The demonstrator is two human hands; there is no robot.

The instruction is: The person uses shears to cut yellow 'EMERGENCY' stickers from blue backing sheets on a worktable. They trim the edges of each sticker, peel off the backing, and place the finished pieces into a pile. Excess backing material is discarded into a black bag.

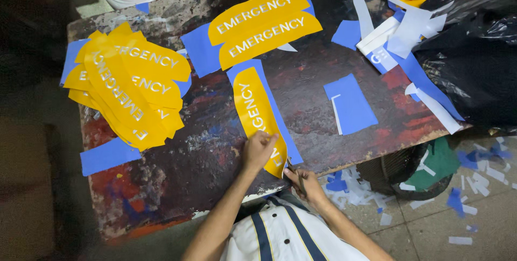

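Yellow vinyl, a curved sticker (258,115) on blue backing, lies near the counter's (215,153) front edge. Left hand (258,150) presses its lower end, grip pinching the sheet. Right hand (304,181) sits just beside the sticker's tip, grip clenched on scissors (298,177). More yellow stickers (129,86) are piled well apart, further left.

Overhead light, moderately bright at centre, falling off to dim murk along left edge and top corners. Yellow stickers (129,86) saturated, no blown glare. Black plastic bag (474,51) shows soft sheen. Focus sharp throughout; mild wide-angle bending near edges. Shadows soft.
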